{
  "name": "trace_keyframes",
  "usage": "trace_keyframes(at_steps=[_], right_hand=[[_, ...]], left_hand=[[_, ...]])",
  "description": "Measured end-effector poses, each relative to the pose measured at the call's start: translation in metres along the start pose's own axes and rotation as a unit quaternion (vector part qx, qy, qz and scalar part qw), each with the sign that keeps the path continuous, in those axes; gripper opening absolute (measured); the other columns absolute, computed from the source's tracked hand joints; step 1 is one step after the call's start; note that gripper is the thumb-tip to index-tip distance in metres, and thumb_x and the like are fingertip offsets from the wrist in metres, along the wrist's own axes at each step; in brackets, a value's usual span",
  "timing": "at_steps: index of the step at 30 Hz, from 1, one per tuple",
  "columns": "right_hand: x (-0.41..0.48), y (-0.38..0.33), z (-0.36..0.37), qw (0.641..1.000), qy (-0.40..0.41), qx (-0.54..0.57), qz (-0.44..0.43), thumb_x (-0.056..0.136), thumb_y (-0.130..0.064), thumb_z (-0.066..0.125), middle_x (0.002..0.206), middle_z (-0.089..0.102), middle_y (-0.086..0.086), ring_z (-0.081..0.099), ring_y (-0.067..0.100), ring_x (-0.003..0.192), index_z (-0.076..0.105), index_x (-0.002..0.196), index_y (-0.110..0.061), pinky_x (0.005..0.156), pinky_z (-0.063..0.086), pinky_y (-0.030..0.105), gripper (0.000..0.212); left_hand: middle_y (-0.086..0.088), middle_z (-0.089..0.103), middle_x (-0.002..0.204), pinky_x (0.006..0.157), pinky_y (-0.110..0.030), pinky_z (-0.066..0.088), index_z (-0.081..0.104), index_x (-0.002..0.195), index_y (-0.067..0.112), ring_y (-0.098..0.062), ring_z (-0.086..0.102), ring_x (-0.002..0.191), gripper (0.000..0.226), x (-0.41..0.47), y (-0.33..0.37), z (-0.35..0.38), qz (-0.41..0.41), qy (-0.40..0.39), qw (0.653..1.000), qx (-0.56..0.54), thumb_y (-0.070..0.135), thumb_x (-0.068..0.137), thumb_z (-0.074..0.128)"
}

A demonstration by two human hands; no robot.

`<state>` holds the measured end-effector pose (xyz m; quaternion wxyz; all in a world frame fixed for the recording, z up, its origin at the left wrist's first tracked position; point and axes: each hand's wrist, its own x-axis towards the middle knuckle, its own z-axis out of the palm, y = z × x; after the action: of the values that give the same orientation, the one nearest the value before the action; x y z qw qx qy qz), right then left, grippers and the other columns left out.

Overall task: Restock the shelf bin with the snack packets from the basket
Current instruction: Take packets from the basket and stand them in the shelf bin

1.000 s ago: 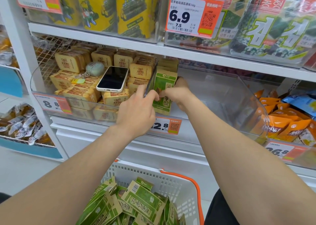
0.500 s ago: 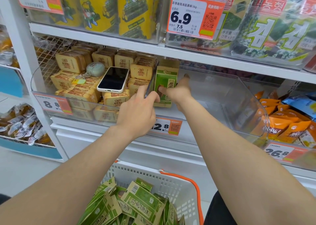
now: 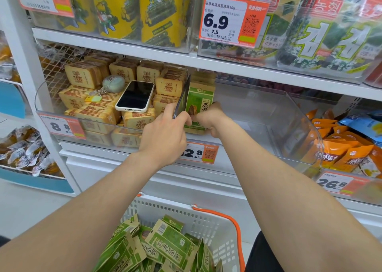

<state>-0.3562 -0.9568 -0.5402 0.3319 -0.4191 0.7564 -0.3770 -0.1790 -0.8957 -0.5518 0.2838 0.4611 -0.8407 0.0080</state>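
White shop shelf (image 3: pixel 144 49), clear plastic bin (image 3: pixel 268 110): left hand (image 3: pixel 165 135) is pinching its wall; right hand (image 3: pixel 208 119) is gripping upright green snack packet (image 3: pixel 199 98)

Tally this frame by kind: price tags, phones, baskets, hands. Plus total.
Price tags: 5
Phone: 1
Basket: 1
Hands: 2 (left hand pinches the bin divider, right hand grips the green packet)
Total: 9
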Motion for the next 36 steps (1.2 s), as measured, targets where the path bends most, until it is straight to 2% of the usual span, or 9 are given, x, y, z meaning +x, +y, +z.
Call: trace_keyframes(at_steps=[3,6,9,15,18,21,25,32,36], right_hand=[[0.0,0.001,0.0,1.0,-0.006,0.009,0.002,0.084,-0.018,0.087,0.114,0.066,0.006,0.064,0.028,0.114,0.054,0.102,-0.018,0.099,0.057,0.046,0.038],[0.001,0.001,-0.002,1.0,-0.017,-0.01,0.023,0.083,-0.022,0.087,0.121,0.067,0.008,0.061,0.025,0.105,0.061,0.117,-0.015,0.091,0.057,0.041,0.043],[-0.001,0.003,-0.002,0.997,-0.027,-0.056,0.039,0.084,-0.035,0.085,0.116,0.065,0.006,0.062,0.026,0.105,0.061,0.12,-0.017,0.089,0.059,0.041,0.047],[0.0,0.001,0.005,1.0,-0.012,0.021,0.019,0.074,-0.023,0.09,0.106,0.074,0.004,0.072,0.026,0.099,0.07,0.108,-0.02,0.081,0.065,0.043,0.039],[-0.001,-0.001,0.006,1.0,-0.007,0.017,-0.001,0.069,-0.031,0.088,0.102,0.076,0.002,0.073,0.025,0.097,0.072,0.105,-0.024,0.082,0.065,0.044,0.041],[-0.009,-0.003,0.005,1.0,-0.025,0.002,-0.007,0.077,-0.036,0.084,0.104,0.074,0.002,0.071,0.024,0.096,0.071,0.108,-0.025,0.084,0.064,0.043,0.036],[-0.013,-0.005,0.001,1.0,-0.017,-0.013,0.004,0.08,-0.044,0.082,0.109,0.072,0.002,0.069,0.025,0.098,0.069,0.114,-0.025,0.085,0.064,0.044,0.041],[-0.022,-0.007,-0.009,1.0,-0.006,-0.016,0.018,0.085,-0.045,0.08,0.116,0.067,0.004,0.064,0.028,0.106,0.066,0.119,-0.021,0.092,0.061,0.047,0.044],[-0.029,-0.01,-0.016,0.999,0.007,-0.031,0.013,0.088,-0.046,0.078,0.116,0.065,0.005,0.063,0.028,0.108,0.062,0.112,-0.019,0.096,0.059,0.046,0.039]], left_hand=[[-0.004,0.042,0.144,0.063,-0.036,0.045,0.058,0.121,0.029,-0.025,0.06,0.094,0.025,0.0,0.0,0.0,0.0,-0.002,1.0,-0.003,0.017,0.101,0.05],[-0.004,0.042,0.144,0.062,-0.036,0.043,0.058,0.12,0.029,-0.024,0.059,0.094,0.023,0.0,0.0,0.0,-0.003,-0.003,1.0,-0.005,0.018,0.102,0.05],[-0.004,0.041,0.145,0.062,-0.036,0.045,0.058,0.119,0.029,-0.024,0.059,0.093,0.022,0.0,0.0,0.0,-0.005,-0.005,1.0,-0.005,0.018,0.102,0.05],[-0.004,0.04,0.148,0.064,-0.037,0.043,0.059,0.118,0.029,-0.027,0.06,0.097,0.022,0.0,0.001,-0.002,-0.009,-0.011,1.0,-0.004,0.018,0.101,0.05],[-0.004,0.04,0.147,0.064,-0.038,0.046,0.059,0.117,0.029,-0.027,0.06,0.097,0.022,0.0,0.001,-0.002,-0.011,-0.011,1.0,-0.004,0.017,0.101,0.049],[-0.004,0.04,0.147,0.065,-0.039,0.047,0.058,0.115,0.029,-0.028,0.06,0.097,0.021,0.0,0.002,-0.002,-0.011,-0.014,1.0,-0.004,0.017,0.1,0.049],[-0.003,0.04,0.147,0.065,-0.037,0.044,0.059,0.115,0.029,-0.027,0.06,0.097,0.021,0.0,0.002,-0.002,-0.01,-0.013,1.0,-0.006,0.017,0.1,0.049],[-0.004,0.04,0.149,0.063,-0.036,0.044,0.058,0.117,0.029,-0.024,0.058,0.094,0.021,0.0,-0.001,-0.001,-0.002,-0.011,1.0,-0.009,0.017,0.102,0.048],[-0.006,0.038,0.149,0.061,-0.036,0.04,0.054,0.127,0.024,-0.025,0.055,0.086,0.025,-0.001,0.0,-0.001,-0.005,0.002,1.0,-0.019,0.018,0.104,0.046]])
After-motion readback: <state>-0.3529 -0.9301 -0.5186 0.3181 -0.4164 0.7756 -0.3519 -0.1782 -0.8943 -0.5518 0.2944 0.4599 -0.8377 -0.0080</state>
